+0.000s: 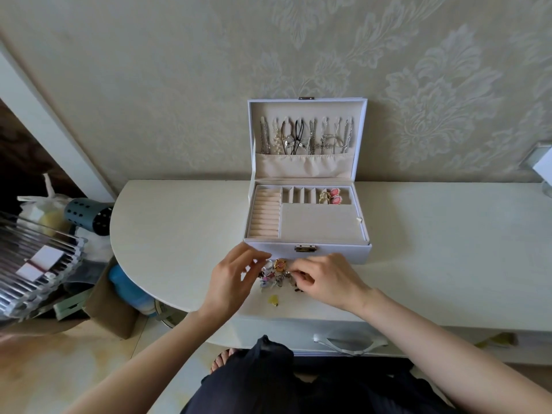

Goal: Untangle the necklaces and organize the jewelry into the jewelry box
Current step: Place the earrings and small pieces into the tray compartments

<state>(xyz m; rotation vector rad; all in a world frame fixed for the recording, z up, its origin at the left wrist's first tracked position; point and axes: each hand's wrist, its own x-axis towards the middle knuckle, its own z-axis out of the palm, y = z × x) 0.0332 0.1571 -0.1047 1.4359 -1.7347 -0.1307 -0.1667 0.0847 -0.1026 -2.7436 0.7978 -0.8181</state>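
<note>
While pinching a piece (294, 274) in the jewelry pile (274, 277) with the right hand (324, 280), at six o'clock of the open jewelry box (277, 248), hovers the left hand (233, 274), fingers apart, at nine. Risks snagging neighbours, flicking the yellow charm (273, 300) off the table (179, 234).

Partly behind the right hand (324, 282), a jewelry pile (277, 268), individual pieces indistinct
</note>
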